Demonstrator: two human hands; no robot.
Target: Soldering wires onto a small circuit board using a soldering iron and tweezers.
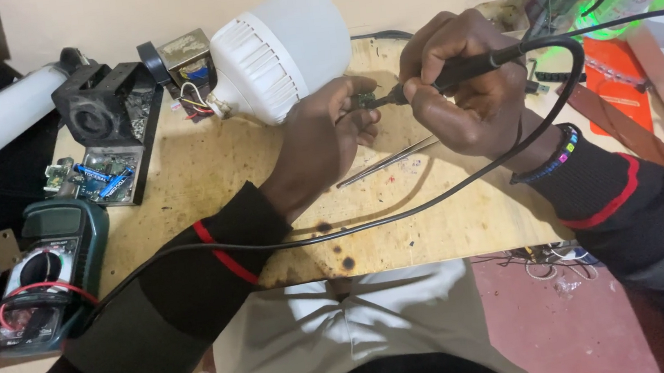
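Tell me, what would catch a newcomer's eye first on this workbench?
Probably the big white ribbed lamp bulb lying at the back of the worn wooden table. In front of it the right hand grips a black corded soldering iron, its tip at a small green circuit board pinched in the left hand. At the table's left edge lies a dark green multimeter.

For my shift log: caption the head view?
Right hand holds soldering iron to small circuit board pinched in left hand.
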